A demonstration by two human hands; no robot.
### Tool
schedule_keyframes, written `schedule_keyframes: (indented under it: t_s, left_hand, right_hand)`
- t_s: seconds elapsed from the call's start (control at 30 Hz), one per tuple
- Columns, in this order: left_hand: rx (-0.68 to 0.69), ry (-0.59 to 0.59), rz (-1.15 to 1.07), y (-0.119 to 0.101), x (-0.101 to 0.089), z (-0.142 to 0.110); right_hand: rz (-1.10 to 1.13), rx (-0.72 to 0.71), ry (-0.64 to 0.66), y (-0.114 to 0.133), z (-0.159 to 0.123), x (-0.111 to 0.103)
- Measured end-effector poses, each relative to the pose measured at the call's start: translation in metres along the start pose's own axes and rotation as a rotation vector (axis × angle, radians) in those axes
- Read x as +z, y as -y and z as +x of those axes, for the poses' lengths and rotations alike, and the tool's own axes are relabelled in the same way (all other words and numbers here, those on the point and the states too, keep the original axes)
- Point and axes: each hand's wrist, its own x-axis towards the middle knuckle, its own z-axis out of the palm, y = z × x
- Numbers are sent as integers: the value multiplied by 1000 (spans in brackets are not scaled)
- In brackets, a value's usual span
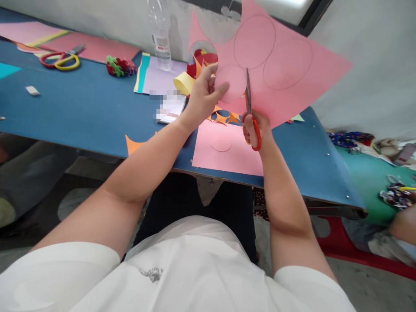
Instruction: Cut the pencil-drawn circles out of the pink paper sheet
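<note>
My left hand (203, 96) pinches the lower left edge of a large pink paper sheet (286, 73) held up above the blue table (81, 112). Pencilled circles are drawn on the sheet. My right hand (255, 128) grips red-handled scissors (251, 108), whose blades point up into the sheet's lower edge beside a drawn circle. A second pink sheet (227, 151) with one drawn circle lies flat on the table under my hands.
Orange paper offcuts (224, 117) lie by the flat sheet. A clear plastic bottle (160, 37) stands at the back. Red and yellow scissors (60, 60), coloured paper sheets (152, 73), a white eraser (32, 90) and a paper flower (120, 66) lie to the left. A green table (367, 173) stands right.
</note>
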Motion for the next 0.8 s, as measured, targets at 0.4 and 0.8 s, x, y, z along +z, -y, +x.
schedule_keyframes:
  t_s: [0.4, 0.8]
  left_hand:
    - [3, -40, 39, 1, -7, 4]
    - [-31, 17, 23, -18, -2, -1]
  right_hand:
    - [59, -14, -34, 5, -5, 5]
    - [68, -31, -27, 9, -7, 4]
